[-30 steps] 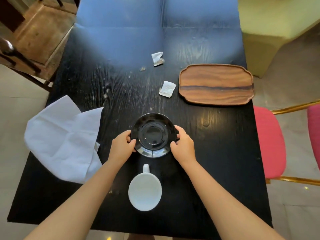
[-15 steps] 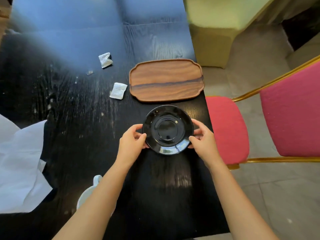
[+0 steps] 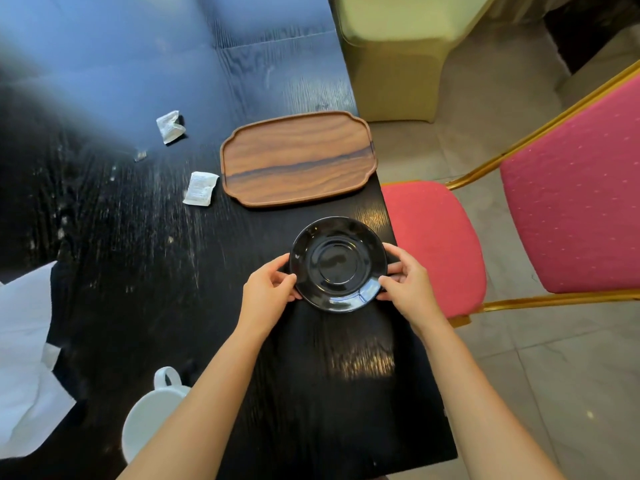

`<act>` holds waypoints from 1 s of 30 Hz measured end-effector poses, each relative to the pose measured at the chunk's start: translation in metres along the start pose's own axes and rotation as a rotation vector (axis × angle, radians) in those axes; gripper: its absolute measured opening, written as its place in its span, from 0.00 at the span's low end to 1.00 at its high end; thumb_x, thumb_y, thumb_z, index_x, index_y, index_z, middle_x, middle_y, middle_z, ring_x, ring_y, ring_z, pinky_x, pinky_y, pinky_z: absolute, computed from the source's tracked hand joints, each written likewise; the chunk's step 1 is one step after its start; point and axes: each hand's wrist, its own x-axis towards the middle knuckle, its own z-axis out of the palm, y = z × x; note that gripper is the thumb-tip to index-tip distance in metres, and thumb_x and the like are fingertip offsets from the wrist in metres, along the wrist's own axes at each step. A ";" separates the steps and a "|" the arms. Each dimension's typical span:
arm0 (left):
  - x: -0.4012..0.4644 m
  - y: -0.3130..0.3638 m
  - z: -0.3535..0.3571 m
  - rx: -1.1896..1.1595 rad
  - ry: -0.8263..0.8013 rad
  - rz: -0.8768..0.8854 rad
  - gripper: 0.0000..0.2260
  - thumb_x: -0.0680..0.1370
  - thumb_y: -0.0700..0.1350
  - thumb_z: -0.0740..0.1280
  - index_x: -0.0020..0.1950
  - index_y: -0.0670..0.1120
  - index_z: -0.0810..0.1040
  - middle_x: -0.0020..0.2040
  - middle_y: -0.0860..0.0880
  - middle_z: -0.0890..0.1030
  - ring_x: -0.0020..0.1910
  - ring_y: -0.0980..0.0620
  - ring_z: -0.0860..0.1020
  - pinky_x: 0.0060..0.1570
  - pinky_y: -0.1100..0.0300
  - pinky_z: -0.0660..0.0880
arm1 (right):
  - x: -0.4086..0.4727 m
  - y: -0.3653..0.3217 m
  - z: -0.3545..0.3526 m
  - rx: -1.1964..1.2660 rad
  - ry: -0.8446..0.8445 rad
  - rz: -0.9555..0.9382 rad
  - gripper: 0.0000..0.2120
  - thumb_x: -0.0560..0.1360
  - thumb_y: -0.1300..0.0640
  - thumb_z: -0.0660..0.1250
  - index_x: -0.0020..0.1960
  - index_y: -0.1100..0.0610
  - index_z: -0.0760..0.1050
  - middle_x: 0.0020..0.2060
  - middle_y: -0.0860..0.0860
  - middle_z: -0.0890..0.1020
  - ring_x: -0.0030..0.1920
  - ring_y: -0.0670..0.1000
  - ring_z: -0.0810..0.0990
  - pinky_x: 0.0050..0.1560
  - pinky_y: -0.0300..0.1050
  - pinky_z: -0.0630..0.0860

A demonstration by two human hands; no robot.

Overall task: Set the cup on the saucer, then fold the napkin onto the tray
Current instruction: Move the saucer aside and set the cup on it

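A glossy black saucer (image 3: 337,264) is near the right edge of the black table, just in front of the wooden tray (image 3: 298,159). My left hand (image 3: 268,294) grips its left rim and my right hand (image 3: 407,282) grips its right rim. The white cup (image 3: 152,414) stands at the lower left with its handle pointing away from me, partly hidden by my left forearm. A white napkin (image 3: 24,358) lies spread and creased at the left edge of the view.
Two small white sachets (image 3: 200,188) (image 3: 170,126) lie left of the tray. The table edge (image 3: 408,306) runs just right of the saucer. A red-cushioned gold-framed chair (image 3: 436,244) stands beside it, another red chair (image 3: 571,202) farther right.
Both hands have carried the saucer from in front of the cup toward the table's right side, close to the tray. The view has swung right; cup and napkin now sit at the left.
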 end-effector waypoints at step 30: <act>-0.104 -0.034 -0.109 0.759 0.271 0.450 0.12 0.75 0.45 0.64 0.56 0.43 0.78 0.46 0.47 0.81 0.43 0.50 0.79 0.44 0.54 0.77 | -0.103 -0.040 0.128 -0.918 -0.140 -0.748 0.22 0.70 0.54 0.71 0.62 0.57 0.74 0.54 0.54 0.78 0.55 0.54 0.77 0.50 0.51 0.76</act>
